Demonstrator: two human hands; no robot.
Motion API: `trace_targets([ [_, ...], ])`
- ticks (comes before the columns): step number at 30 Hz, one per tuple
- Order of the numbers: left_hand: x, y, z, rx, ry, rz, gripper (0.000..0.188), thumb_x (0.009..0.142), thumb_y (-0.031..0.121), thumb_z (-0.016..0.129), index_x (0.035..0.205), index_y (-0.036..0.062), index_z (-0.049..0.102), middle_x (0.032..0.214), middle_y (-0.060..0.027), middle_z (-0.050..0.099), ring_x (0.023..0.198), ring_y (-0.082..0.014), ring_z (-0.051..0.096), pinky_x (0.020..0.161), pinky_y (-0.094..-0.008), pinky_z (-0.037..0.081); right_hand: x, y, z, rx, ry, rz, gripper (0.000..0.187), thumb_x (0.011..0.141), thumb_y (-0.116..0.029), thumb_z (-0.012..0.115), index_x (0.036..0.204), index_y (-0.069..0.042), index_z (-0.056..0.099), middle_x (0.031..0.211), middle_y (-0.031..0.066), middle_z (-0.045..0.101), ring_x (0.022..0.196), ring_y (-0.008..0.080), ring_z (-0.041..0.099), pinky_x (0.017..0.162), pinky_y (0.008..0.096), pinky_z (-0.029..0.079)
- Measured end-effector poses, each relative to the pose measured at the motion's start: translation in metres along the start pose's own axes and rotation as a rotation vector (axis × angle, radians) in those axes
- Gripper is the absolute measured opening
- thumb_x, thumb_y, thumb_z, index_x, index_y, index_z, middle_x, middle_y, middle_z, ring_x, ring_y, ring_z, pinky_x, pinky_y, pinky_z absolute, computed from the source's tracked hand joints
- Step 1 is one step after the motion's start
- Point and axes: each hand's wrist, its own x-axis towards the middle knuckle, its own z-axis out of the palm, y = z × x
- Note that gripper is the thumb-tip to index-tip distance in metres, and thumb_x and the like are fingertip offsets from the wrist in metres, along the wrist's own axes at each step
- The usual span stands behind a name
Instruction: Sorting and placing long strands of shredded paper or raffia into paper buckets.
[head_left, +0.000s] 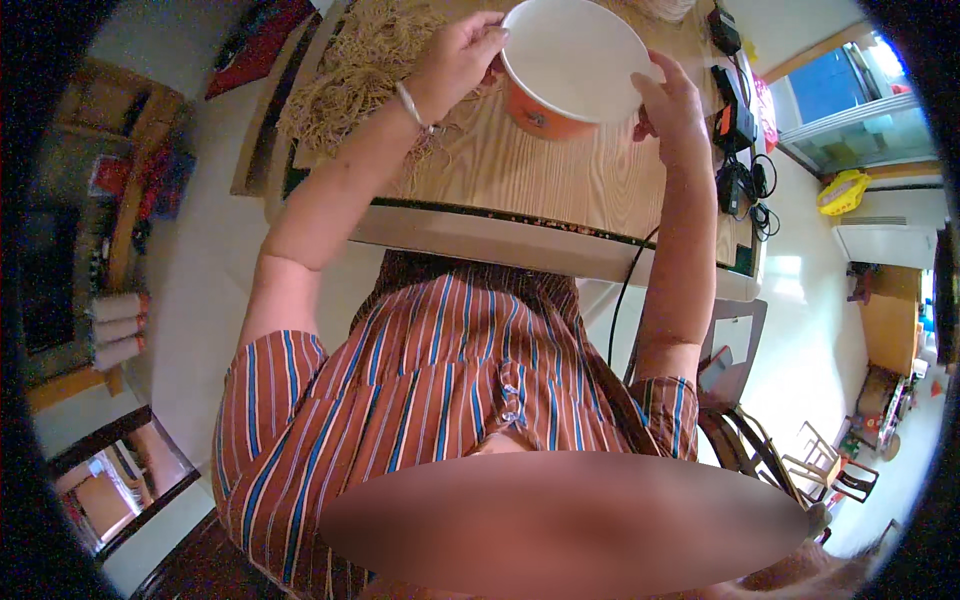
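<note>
1. My left hand (458, 62) grips the orange-and-white round tub (572, 55) at its left side, thumb up at the rim and the other fingers bent against the outer wall.
2. My right hand (674, 104) grips the opposite side, thumb near the rim, fingers curled lower down along the outside.
3. The tub is between my two hands at the far part of the wood-grain table (585, 190), its wide mouth facing up toward me and its white inside showing; I cannot tell whether its base touches the tabletop.
4. Left of the tub, a tangled heap of thin tan strands (345, 85) spreads over the table, partly behind my left forearm.
5. A pale bracelet (407, 103) circles my left wrist.
6. Black power adapters (735, 125) sit along the table's right edge, beyond my right hand.
7. My striped short-sleeved shirt (440, 340) faces the table's near edge.
</note>
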Motion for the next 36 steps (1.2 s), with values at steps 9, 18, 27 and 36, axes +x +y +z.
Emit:
trace_targets([
  [9, 0.031, -0.012, -0.007, 0.264, 0.017, -0.003, 0.033, 0.097, 0.021, 0.056, 0.119, -0.0017, 0.064, 0.101, -0.0059, 0.07, 0.09, -0.0143, 0.064, 0.084, -0.0281, 0.051, -0.005, -0.021, 0.001, -0.117, -0.031, 0.143, 0.054, 0.091, -0.027, 0.066, 0.134, -0.002, 0.047, 0.062, 0.0103, 0.058, 0.042, 0.0189, 0.055, 0.036, 0.0364, 0.049],
  [18, 0.008, -0.038, -0.01, 0.151, -0.025, 0.036, 0.034, 0.095, 0.023, 0.056, 0.119, -0.0007, 0.063, 0.073, -0.0025, 0.066, 0.058, -0.0073, 0.059, 0.053, -0.025, 0.049, -0.041, -0.009, 0.012, -0.108, -0.052, 0.18, 0.051, 0.09, -0.024, 0.068, 0.132, -0.004, 0.048, 0.085, 0.0183, 0.068, 0.045, 0.0214, 0.059, 0.035, 0.0345, 0.048],
  [27, -0.007, -0.011, -0.013, 0.136, -0.085, -0.135, 0.035, 0.098, 0.021, 0.053, 0.125, -0.0015, 0.059, 0.107, -0.005, 0.068, 0.095, -0.0116, 0.063, 0.083, -0.0262, 0.051, -0.056, -0.007, 0.018, -0.138, -0.01, 0.102, 0.051, 0.09, -0.024, 0.068, 0.133, -0.006, 0.046, 0.08, 0.0142, 0.068, 0.056, 0.0162, 0.061, 0.039, 0.0319, 0.049],
  [36, -0.003, -0.017, -0.011, 0.085, -0.005, 0.005, 0.03, 0.095, 0.019, 0.056, 0.117, 0.0001, 0.065, 0.079, -0.0012, 0.066, 0.064, -0.0068, 0.058, 0.058, -0.0241, 0.049, -0.059, -0.008, 0.01, -0.145, -0.009, 0.019, 0.043, 0.091, -0.028, 0.068, 0.122, -0.004, 0.05, 0.069, 0.0091, 0.065, 0.053, 0.0125, 0.057, 0.041, 0.03, 0.048],
])
